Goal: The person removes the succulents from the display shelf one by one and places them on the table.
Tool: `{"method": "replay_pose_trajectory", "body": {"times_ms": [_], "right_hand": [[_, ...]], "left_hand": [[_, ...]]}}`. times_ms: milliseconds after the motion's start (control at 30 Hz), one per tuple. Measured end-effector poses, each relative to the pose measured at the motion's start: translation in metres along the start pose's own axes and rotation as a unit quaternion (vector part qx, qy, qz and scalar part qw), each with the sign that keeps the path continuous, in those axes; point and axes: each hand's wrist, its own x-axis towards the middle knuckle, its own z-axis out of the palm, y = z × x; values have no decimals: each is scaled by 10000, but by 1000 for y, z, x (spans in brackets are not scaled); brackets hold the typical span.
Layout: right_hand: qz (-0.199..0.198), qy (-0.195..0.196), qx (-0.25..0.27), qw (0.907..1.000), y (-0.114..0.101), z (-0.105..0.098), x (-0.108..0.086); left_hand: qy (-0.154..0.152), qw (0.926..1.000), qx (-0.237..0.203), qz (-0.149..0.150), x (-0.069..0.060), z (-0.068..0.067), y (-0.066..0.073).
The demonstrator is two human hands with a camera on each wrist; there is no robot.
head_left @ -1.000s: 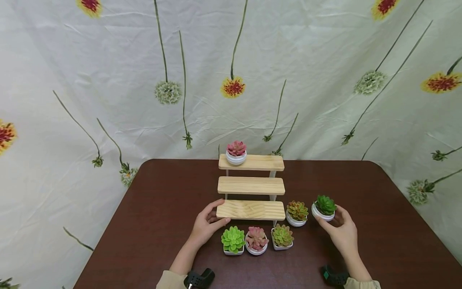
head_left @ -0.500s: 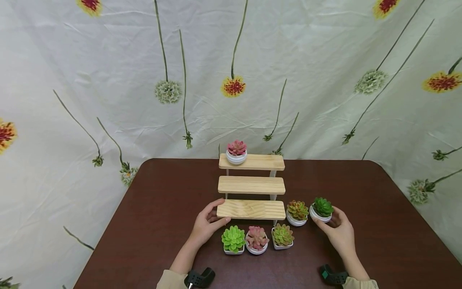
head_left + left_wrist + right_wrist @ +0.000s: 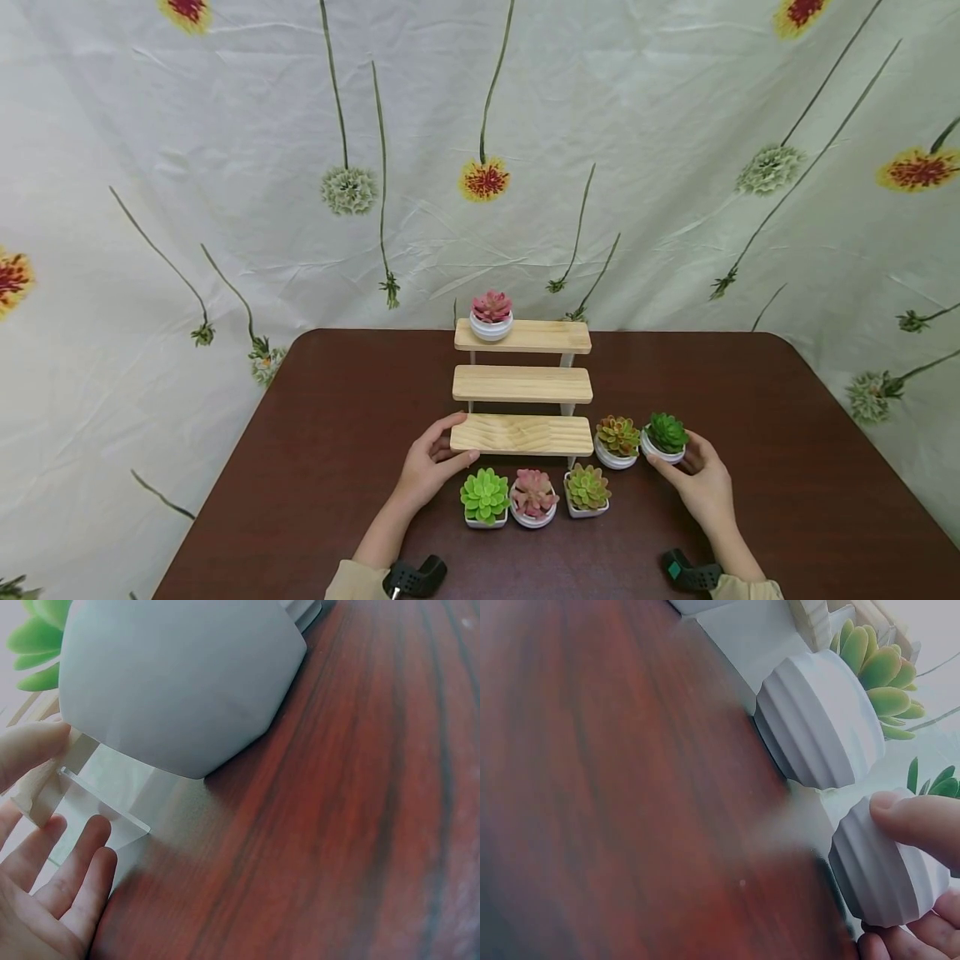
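- Right hand [image 3: 703, 479] is clamped on a dark green succulent in a round, ribbed white pot [image 3: 664, 442], thumb on the near side, fingers curled round the right side.
- That pot seems to be down on the dark reddish-brown wooden desk [image 3: 360, 408], going by the right wrist view.
- Here's the bit of geometry that matters: the dark green pot sits left of the right palm and to the right of a three-tier stand with pale wooden boards [image 3: 522, 383]. Right in between is an orange-and-green succulent in a round, ribbed white pot [image 3: 617, 443], just beside it, so any leftward move probably has to go over or around that one.
- Pot's round, so no long axis to line up. The boards run left to right.
- Right hand is easily the nearer one; the left hand [image 3: 427, 467] is over at the other end of the stand, thumb and index pinching the left end of the lowest board. Probably steadying it.
- Near side of the stand, left to right: a lime-green succulent in an angular white pot [image 3: 485, 498], a dusty-pink one in a round white pot [image 3: 533, 498], a yellow-green one in a squarish white pot [image 3: 587, 490].
- Top board, left part: a deep-pink succulent in a round white pot [image 3: 491, 317].
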Motion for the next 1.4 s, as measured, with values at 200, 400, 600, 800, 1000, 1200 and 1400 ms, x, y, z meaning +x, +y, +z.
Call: {"method": "replay_pose_trajectory", "body": {"times_ms": [200,400,600,800,1000,1200,1400], "right_hand": [[59,-66,-21,10000,0,0,0],[139,-163,14,9998,0,-1,1],[212,-362,90,9991,-4,-5,0],[108,-524,338,9980,-9,-8,0],[91,-532,367,9979,-19,-11,0],[-207,-421,202,9987,-30,-13,3],[-685,-181,147,9974,-15,-6,19]], "left_hand": [[-17,10000,30,36,0,0,0],[-11,10000,34,12,0,0,0],[16,10000,14,-73,0,0,0],[24,10000,-21,-70,0,0,1],[12,9999,-29,-98,-1,0,1],[8,10000,-1,-63,-1,-1,1],[16,10000,14,-69,0,0,2]]}}
